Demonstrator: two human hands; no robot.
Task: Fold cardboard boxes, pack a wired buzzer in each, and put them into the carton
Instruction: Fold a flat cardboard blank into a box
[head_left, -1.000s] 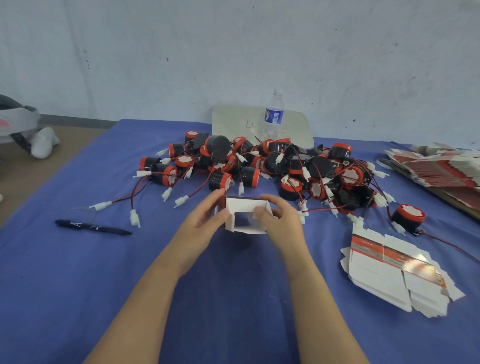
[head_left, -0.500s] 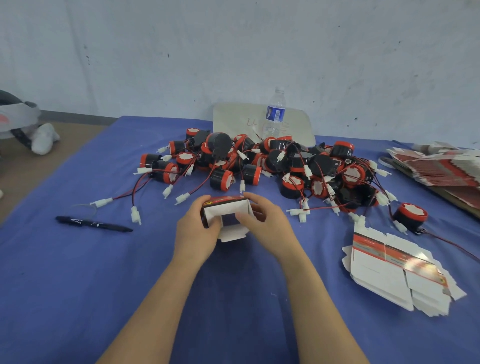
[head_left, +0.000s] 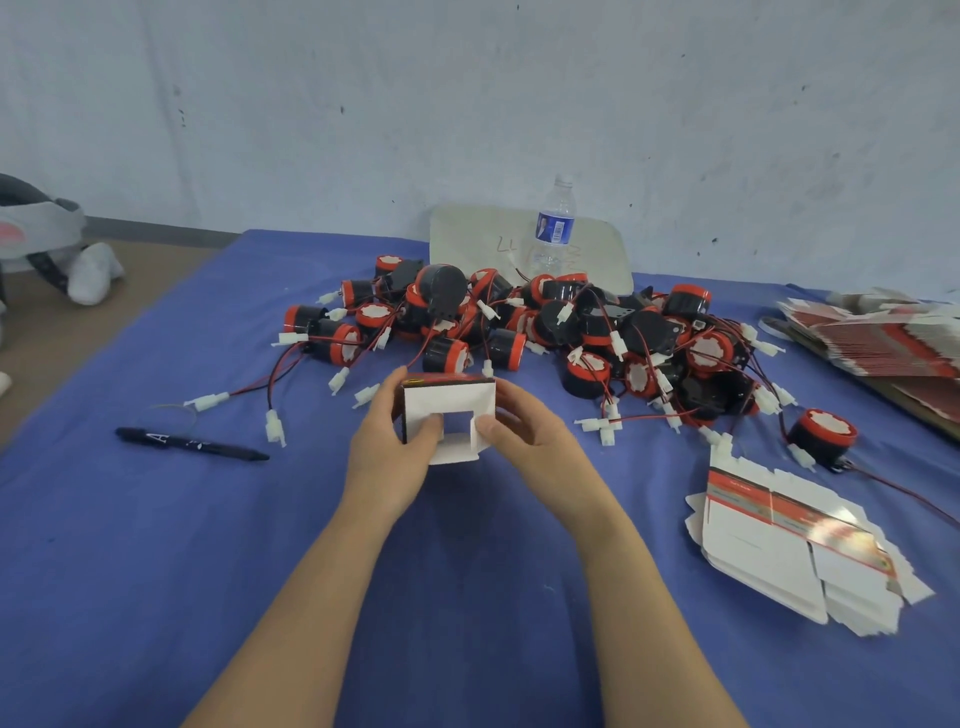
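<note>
A small cardboard box (head_left: 448, 404), white inside with a red and black outer face, is held just above the blue table (head_left: 156, 545) at its middle, its open end toward me. My left hand (head_left: 387, 457) grips its left side, thumb on the folded flaps. My right hand (head_left: 535, 441) grips the right side, thumb pressing a side flap inward. A heap of black and red wired buzzers (head_left: 545, 332) with white connectors lies right behind the box. A stack of flat unfolded boxes (head_left: 779, 540) lies at the right.
A black pen (head_left: 192, 442) lies at the left. A water bottle (head_left: 554, 228) stands on a white board (head_left: 519, 244) at the back. More flat box blanks (head_left: 878, 338) are piled at the far right edge. One buzzer (head_left: 823, 435) sits apart near the stack.
The box was turned and squared up, and its end flaps have been folded inward. Both hands shifted slightly toward me with it.
</note>
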